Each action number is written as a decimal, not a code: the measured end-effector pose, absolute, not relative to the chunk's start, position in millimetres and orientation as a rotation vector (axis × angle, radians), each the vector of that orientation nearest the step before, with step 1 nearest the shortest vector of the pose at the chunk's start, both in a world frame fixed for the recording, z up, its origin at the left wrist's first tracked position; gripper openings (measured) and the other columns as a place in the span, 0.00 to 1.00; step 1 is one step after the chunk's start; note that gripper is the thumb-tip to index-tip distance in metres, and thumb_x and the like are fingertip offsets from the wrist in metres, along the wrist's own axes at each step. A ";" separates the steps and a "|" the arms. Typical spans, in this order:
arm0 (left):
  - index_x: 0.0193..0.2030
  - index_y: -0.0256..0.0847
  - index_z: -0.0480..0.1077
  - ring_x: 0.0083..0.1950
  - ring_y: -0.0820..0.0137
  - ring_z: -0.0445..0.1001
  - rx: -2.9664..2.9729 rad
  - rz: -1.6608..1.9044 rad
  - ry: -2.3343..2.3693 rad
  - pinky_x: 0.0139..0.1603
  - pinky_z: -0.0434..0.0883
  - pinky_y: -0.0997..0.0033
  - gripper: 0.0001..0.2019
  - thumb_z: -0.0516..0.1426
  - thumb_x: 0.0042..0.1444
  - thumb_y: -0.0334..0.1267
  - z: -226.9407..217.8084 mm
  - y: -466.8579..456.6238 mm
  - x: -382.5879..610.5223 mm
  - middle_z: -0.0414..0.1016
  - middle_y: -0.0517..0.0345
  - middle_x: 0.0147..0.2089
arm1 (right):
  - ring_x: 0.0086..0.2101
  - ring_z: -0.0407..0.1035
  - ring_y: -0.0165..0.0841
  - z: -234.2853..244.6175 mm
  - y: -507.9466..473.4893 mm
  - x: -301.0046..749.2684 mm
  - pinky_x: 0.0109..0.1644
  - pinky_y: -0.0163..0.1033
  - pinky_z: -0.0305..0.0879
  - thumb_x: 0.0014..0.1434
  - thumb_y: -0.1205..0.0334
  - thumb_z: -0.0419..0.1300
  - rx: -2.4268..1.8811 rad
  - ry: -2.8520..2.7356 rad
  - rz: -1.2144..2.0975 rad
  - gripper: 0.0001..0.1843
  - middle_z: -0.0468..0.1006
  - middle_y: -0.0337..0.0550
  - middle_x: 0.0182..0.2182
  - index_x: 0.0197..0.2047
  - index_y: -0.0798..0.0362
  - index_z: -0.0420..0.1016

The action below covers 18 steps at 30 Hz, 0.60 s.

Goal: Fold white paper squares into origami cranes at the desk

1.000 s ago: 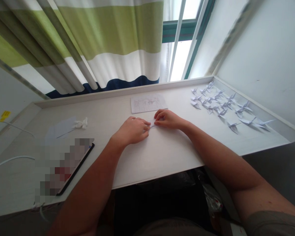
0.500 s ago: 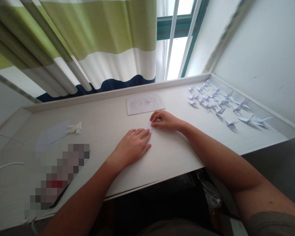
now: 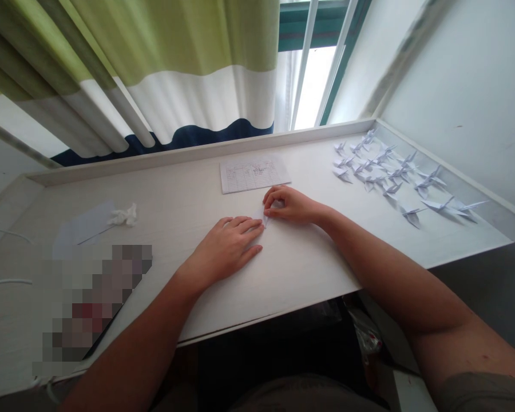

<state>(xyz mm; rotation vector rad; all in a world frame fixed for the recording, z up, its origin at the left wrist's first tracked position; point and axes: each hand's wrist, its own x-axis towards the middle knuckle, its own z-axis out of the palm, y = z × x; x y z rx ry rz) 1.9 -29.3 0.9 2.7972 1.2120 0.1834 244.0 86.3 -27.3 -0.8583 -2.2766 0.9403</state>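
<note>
A small folded piece of white paper [image 3: 260, 216] lies on the desk, partly hidden by my fingers. My right hand [image 3: 289, 206] is shut on its upper end, with fingertips and thumb pinching it. My left hand [image 3: 224, 247] rests flat on the desk, its fingertips just beside the paper's lower end, and it holds nothing. Several finished white origami cranes [image 3: 384, 171] stand in loose rows at the right end of the desk, well beyond my right hand.
A printed sheet with a table [image 3: 254, 174] lies just above my hands on the white desk [image 3: 292, 286]. To the left are a pale paper sheet [image 3: 83, 226], crumpled tissue [image 3: 123, 215] and a pixelated dark-edged tablet [image 3: 90, 303]. A raised rim borders the desk.
My left hand has let go of the paper and moved back, now lying flat beside it. My right hand keeps its pinch. The whole view has shifted slightly with my head.
</note>
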 end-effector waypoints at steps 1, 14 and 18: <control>0.70 0.44 0.71 0.71 0.51 0.72 2.808 0.171 1.214 0.70 0.66 0.47 0.21 0.52 0.75 0.44 1.2 -29.5 1.9 0.75 0.46 0.71 | 0.46 0.75 0.41 -28.8 86.2 243.3 0.58 0.50 0.70 0.62 0.57 0.69 -0.858 -2.276 0.922 0.06 0.82 0.46 0.42 0.36 0.50 0.83; 0.67 0.43 0.73 0.65 0.51 0.73 2.847 0.136 1.202 0.63 0.70 0.50 0.20 0.49 0.75 0.40 3.5 -27.4 1.8 0.78 0.48 0.66 | 0.48 0.73 0.44 -32.3 84.5 236.0 0.59 0.51 0.67 0.60 0.58 0.70 -0.940 -2.302 0.814 0.05 0.81 0.47 0.43 0.34 0.49 0.83; 0.65 0.44 0.74 0.65 0.53 0.74 2.789 0.211 1.187 0.64 0.70 0.50 0.18 0.53 0.73 0.41 4.5 -25.7 0.2 0.79 0.49 0.66 | 0.46 0.73 0.42 -27.6 81.9 237.9 0.55 0.48 0.68 0.61 0.57 0.69 -0.930 -2.294 0.858 0.07 0.81 0.46 0.40 0.35 0.50 0.82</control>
